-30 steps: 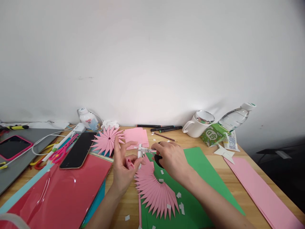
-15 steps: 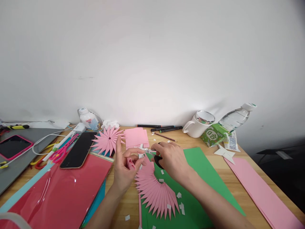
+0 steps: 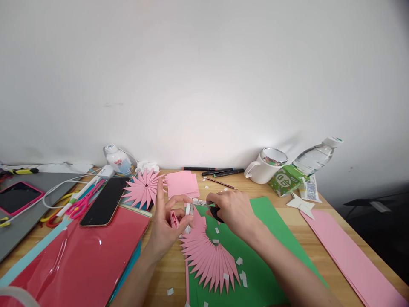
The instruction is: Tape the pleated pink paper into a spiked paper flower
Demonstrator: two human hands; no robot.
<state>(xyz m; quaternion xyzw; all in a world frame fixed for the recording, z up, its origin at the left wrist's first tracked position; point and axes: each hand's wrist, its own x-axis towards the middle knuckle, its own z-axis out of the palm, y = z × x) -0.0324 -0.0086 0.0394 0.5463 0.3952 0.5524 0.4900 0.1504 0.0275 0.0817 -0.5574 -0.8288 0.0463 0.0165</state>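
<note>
My left hand (image 3: 168,224) is closed, its index finger raised. A small folded pink paper piece (image 3: 173,220) is tucked in its palm. Thumb and fingers pinch a narrow white strip (image 3: 188,211), perhaps tape. My right hand (image 3: 231,211) grips scissors (image 3: 217,214) with black handles, their metal blades pointing left near the strip's upper end. Just below both hands, a curved fan of pleated pink paper (image 3: 214,260) lies on a green sheet (image 3: 271,238). White scraps (image 3: 243,279) are scattered around the fan.
At the back left are a pink paper star (image 3: 146,187), pink squares (image 3: 182,184), a phone (image 3: 105,202) and pink scissors (image 3: 85,200). Markers (image 3: 223,172), a mug (image 3: 266,166), a bottle (image 3: 316,157) and pink strips (image 3: 348,251) stand or lie further right.
My right hand and the scissors have shifted slightly right. The white strip in my left hand now hangs more upright; the left hand itself has barely moved.
</note>
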